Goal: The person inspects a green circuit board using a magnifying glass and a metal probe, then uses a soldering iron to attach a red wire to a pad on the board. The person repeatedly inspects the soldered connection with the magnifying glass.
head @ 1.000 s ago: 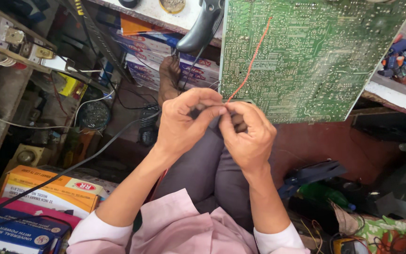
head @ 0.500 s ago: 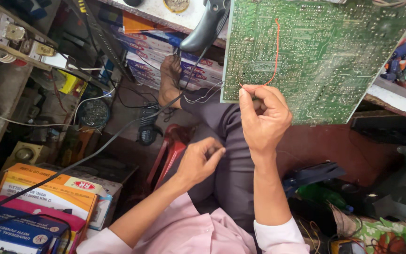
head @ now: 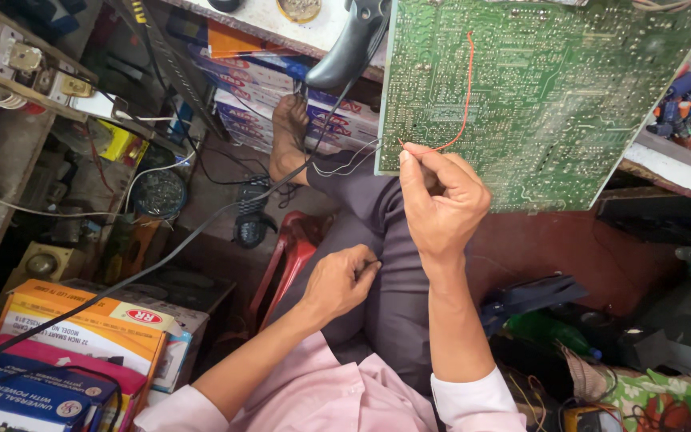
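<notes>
Right hand (head: 440, 206), centre frame, is pinching the lower end of a thin red wire (head: 467, 96) between thumb and fingertips; the wire is running up across the green circuit board (head: 537, 104) (solder side showing) in the upper right. Left hand (head: 337, 282), lower centre, is resting loosely curled on the trousered thigh (head: 397, 280), holding nothing visible.
</notes>
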`<action>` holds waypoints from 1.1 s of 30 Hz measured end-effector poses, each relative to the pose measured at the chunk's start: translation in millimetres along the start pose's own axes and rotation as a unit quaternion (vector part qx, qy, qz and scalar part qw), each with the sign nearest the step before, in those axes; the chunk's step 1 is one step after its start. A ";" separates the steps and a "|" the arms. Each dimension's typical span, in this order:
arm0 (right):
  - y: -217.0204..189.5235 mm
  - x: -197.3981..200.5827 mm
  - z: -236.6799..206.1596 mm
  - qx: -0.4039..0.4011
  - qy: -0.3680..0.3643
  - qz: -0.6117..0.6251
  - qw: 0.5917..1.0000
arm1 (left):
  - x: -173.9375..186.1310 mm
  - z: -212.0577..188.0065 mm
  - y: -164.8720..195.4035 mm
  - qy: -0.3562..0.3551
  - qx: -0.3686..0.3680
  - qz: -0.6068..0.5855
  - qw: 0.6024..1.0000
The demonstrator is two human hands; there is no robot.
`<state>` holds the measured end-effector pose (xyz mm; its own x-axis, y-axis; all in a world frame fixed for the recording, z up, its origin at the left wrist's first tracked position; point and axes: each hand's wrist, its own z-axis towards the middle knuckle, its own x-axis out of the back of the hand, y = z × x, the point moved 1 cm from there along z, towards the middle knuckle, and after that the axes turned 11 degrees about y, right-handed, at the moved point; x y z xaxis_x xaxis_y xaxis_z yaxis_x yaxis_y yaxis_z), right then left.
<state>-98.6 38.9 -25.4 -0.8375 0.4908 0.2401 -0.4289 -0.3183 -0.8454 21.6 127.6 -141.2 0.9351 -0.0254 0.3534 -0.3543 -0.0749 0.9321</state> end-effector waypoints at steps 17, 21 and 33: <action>5.3 1.6 -6.7 -0.024 0.023 0.004 0.999 | -1.6 -1.1 -2.4 0.002 0.002 0.011 1.000; 1.4 -0.4 -4.9 -0.020 0.015 0.008 1.000 | -1.8 -0.5 -2.6 -0.002 0.004 0.008 1.000; -4.1 -10.1 2.5 0.000 0.001 -0.019 1.000 | -1.2 -0.6 -3.3 0.006 -0.008 0.002 1.000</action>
<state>-89.2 33.2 -23.2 -0.8206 0.5032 0.2711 -0.4596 -0.2990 -0.8363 21.6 128.5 -144.6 0.9334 -0.0141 0.3586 -0.3588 -0.0590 0.9316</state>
